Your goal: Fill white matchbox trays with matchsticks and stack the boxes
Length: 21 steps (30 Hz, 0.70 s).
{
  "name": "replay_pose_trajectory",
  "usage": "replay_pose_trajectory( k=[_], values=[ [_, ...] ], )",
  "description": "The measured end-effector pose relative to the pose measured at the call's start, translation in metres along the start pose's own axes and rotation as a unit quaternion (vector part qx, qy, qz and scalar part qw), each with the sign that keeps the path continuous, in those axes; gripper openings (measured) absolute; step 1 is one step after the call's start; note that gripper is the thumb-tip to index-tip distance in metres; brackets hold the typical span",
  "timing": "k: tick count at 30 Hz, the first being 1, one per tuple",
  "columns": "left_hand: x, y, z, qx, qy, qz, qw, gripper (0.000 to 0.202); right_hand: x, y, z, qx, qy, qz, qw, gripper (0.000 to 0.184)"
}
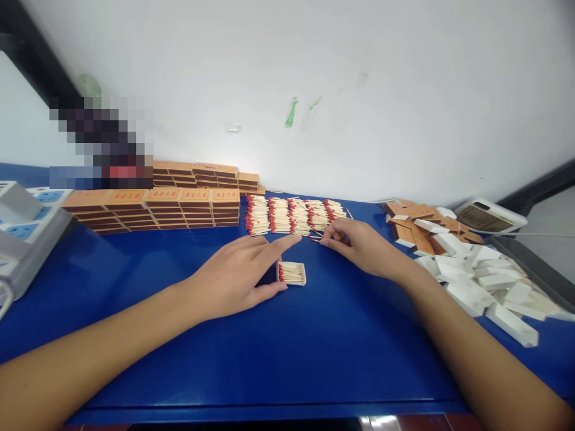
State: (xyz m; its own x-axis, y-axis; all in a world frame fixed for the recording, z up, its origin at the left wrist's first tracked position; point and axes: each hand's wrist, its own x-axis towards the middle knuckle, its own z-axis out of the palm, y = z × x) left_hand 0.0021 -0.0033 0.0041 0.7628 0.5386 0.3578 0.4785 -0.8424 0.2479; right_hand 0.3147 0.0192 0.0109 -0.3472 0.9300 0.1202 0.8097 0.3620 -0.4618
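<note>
The tray (304, 274) sits on the table (314, 359) at the tips of the left fingers (279, 246), its left end between thumb and fingers, with matches (291, 274) lying in it. Just beyond those fingers lie the rows (290, 215) of loose matches, whose near right edge meets the right fingers (335, 240). Left of the rows, beyond the left fingers, stands a stack (179, 209), with another (224, 173) behind it; the power strip (36, 239) is farther left. Well right of the right fingers lie boxes (420, 218), spare trays (485, 281) nearer, and a phone (492, 216) behind the trays.
</note>
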Motion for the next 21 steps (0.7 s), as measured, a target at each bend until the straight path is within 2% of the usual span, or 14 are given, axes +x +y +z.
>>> replay_pose_trajectory(
  k=[5,8,11,15,18,21],
  values=[
    [0.0,-0.001,0.0,-0.008,0.01,0.002,1.0,0.076,-0.008,-0.027,0.001,0.053,0.006,-0.014,0.998,0.022],
    [0.0,-0.001,0.0,-0.011,0.013,0.006,1.0,0.077,-0.013,-0.051,0.009,0.089,-0.014,-0.043,0.995,0.02],
    [-0.001,-0.002,0.001,-0.012,0.014,0.008,1.0,0.076,-0.015,-0.065,0.022,0.094,-0.031,-0.069,0.993,0.014],
    [0.0,-0.003,0.002,-0.013,0.013,0.003,1.0,0.076,-0.015,-0.065,0.03,0.094,-0.022,-0.079,0.992,0.007],
    [0.0,-0.003,0.002,-0.01,0.015,0.006,1.0,0.076,-0.014,-0.058,0.024,0.099,-0.007,-0.071,0.993,0.007],
    [0.0,-0.002,0.001,-0.004,0.022,0.014,1.0,0.075,-0.012,-0.046,0.013,0.069,0.034,-0.046,0.996,0.012]
  ],
)
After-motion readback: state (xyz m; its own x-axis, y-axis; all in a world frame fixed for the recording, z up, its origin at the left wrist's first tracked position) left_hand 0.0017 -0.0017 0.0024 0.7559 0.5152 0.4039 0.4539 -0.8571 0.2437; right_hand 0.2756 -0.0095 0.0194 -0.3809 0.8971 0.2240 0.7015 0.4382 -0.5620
